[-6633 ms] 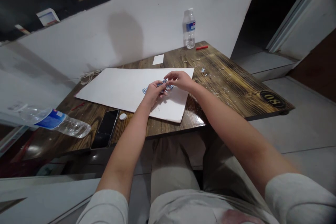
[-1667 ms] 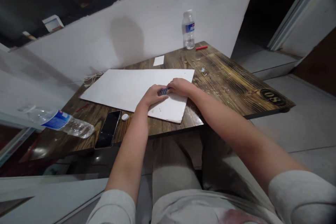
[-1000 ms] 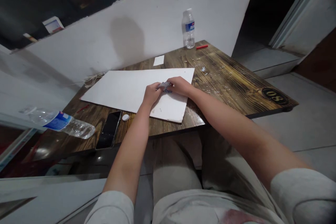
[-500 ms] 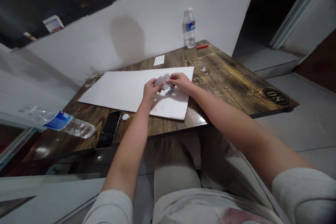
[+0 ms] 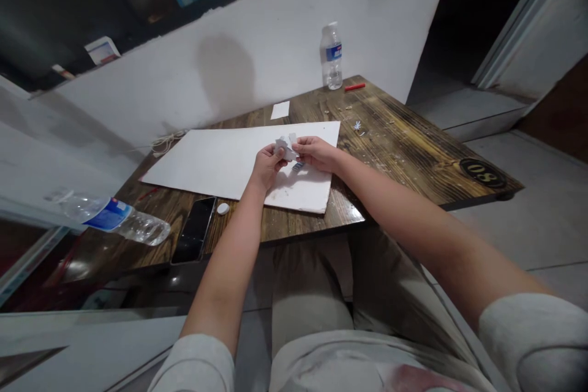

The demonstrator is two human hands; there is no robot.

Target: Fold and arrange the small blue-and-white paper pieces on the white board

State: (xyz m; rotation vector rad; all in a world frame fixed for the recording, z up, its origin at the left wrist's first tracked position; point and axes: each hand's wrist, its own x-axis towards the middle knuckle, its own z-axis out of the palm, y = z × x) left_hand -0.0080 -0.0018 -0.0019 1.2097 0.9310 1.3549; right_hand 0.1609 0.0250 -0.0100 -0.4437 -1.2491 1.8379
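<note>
A small piece of folded white paper (image 5: 287, 146) is held above the white board (image 5: 220, 156), pinched by both hands. My left hand (image 5: 267, 164) grips its left side between thumb and fingers. On the right side, my right hand (image 5: 313, 152) is closed on the paper's edge. Just below the paper lies a small striped dark-and-white piece (image 5: 298, 166) on the board, partly hidden by my fingers. The paper's exact shape is too small to make out.
On the wooden table (image 5: 413, 153) stand an upright water bottle (image 5: 334, 64), a red pen-like stick (image 5: 354, 87), a white paper slip (image 5: 280, 110) and small scraps (image 5: 357, 126). At left are a phone (image 5: 193, 229), a white cap (image 5: 223, 209) and a lying bottle (image 5: 133, 220).
The paper has turned slightly between my fingers, and both hands hold on to it. The whole view has shifted a little, so the table appears slightly lower.
</note>
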